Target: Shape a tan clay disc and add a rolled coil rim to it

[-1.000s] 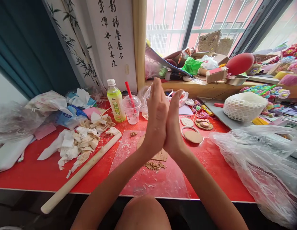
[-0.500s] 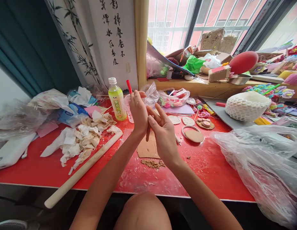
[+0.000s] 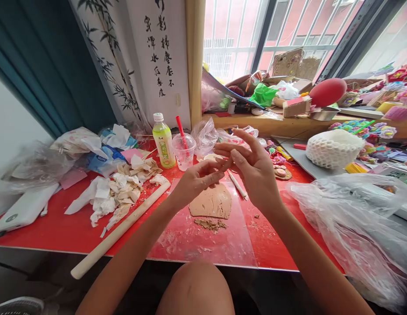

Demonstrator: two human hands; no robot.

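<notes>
Above the table my two hands meet at the fingertips. My left hand (image 3: 201,180) has its thumb and fingers drawn together against the fingers of my right hand (image 3: 257,175); whether anything small lies between them I cannot make out. On my right hand the fingers are stretched out and apart, with no object visible in it. Beneath the hands a flat brown clay slab (image 3: 210,204) lies on a clear sheet (image 3: 203,247), its far part partly covered by my fingers. Clay scraps (image 3: 210,225) lie along its near edge. A pale pen-like tool (image 3: 236,185) rests beside the slab.
A long wooden rolling pin (image 3: 121,232) juts over the table's front edge at left. Beyond it are crumpled tissues (image 3: 120,192), a drink bottle (image 3: 164,146) and a plastic cup (image 3: 184,151) with a red straw. A clear plastic bag (image 3: 341,218) hangs over the right side.
My hands have shifted from palms close together to fingertips touching. The left has lowered and turned, the right has moved right and up. The cup and more of the slab now show.
</notes>
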